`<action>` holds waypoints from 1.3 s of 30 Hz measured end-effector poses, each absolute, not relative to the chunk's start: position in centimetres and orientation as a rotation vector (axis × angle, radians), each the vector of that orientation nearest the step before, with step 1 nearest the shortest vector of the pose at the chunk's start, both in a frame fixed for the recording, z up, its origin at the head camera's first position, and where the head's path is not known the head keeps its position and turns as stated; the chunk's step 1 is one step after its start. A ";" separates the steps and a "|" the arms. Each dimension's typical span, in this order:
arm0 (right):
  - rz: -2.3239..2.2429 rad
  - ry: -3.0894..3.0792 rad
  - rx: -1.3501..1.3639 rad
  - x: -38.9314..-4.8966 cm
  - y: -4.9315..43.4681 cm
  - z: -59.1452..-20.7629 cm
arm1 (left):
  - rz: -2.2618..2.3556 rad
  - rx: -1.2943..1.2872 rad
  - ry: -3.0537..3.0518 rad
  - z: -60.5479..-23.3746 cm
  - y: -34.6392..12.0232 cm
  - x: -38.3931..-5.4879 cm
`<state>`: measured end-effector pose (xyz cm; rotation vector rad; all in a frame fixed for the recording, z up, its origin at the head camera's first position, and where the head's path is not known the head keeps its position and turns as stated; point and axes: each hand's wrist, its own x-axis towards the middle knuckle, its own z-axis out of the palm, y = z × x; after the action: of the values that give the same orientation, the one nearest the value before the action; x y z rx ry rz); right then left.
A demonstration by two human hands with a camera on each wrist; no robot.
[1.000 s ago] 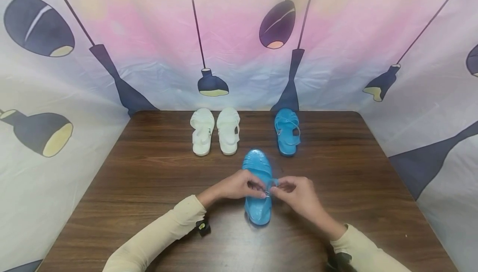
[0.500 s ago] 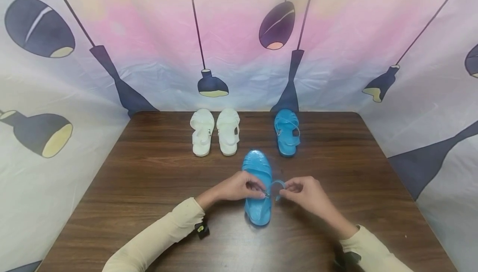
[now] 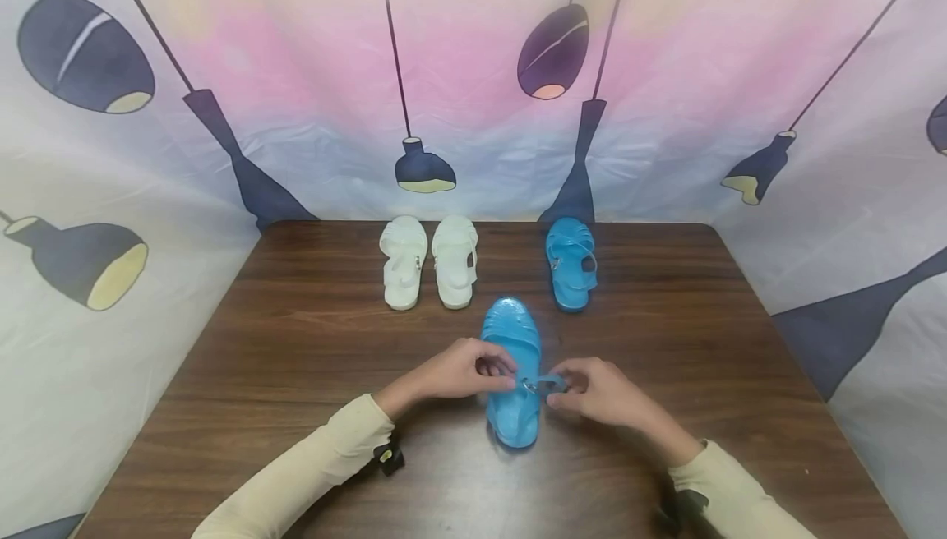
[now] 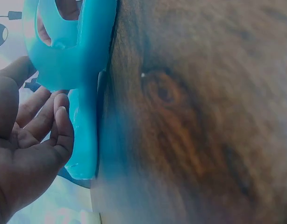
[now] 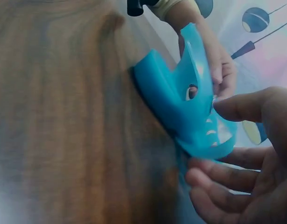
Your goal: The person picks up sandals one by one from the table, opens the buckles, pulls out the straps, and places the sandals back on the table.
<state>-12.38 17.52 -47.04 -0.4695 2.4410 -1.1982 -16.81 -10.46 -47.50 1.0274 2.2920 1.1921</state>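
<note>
A blue jelly sandal [image 3: 510, 329] lies mid-table, toe pointing away, and its loose ankle strap [image 3: 549, 380] sticks out to the right from the small metal buckle [image 3: 528, 386]. My left hand [image 3: 457, 370] is at its left side, thumb over the footbed and fingers loosely bent. In the left wrist view those fingers [image 4: 64, 126] hold nothing, and one fingertip meets the sandal [image 4: 89, 70]. My right hand [image 3: 602, 395] has thumb and forefinger parted on either side of the strap's end. Its spread fingers [image 5: 227, 179] show beside the sandal [image 5: 155, 86] in the right wrist view.
Another blue sandal [image 3: 571, 276] stands at the table's back edge, right of centre. To its left is a pair of white sandals, a left one [image 3: 403, 276] and a right one [image 3: 455, 276]. A lamp-patterned cloth [image 3: 318, 112] hangs behind the wooden table [image 3: 296, 342].
The right hand has drawn the strap out rightward from the buckle, and its fingers have since parted. My left hand has let go of the buckle and shifted slightly left.
</note>
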 end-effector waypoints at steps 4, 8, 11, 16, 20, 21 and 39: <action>-1.091 2.566 -0.453 -12.7 16.8 -46.3 | 1.177 1.026 2.302 -47.3 -10.6 -16.8; -1.035 2.642 -0.405 -12.9 15.9 -45.7 | 1.161 1.020 2.301 -47.0 -10.5 -16.8; -1.054 2.635 -0.402 -13.1 15.1 -45.7 | 1.138 1.029 2.311 -46.9 -10.4 -16.8; -1.088 2.617 -0.441 -13.1 14.0 -46.3 | 1.107 1.077 2.315 -46.8 -10.2 -16.9; -1.167 2.580 -0.496 -13.0 13.6 -46.7 | 1.092 1.100 2.317 -46.8 -10.0 -16.9; -1.184 2.579 -0.505 -12.9 13.6 -46.8 | 1.086 1.106 2.317 -46.8 -10.0 -16.9; -1.360 2.597 -0.397 -11.7 13.8 -47.1 | 1.222 0.980 2.267 -47.5 -12.2 -17.2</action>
<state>-11.68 13.84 -47.08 -0.3970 2.5974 -1.3600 -17.19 -12.22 -47.47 0.9800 2.2669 1.2217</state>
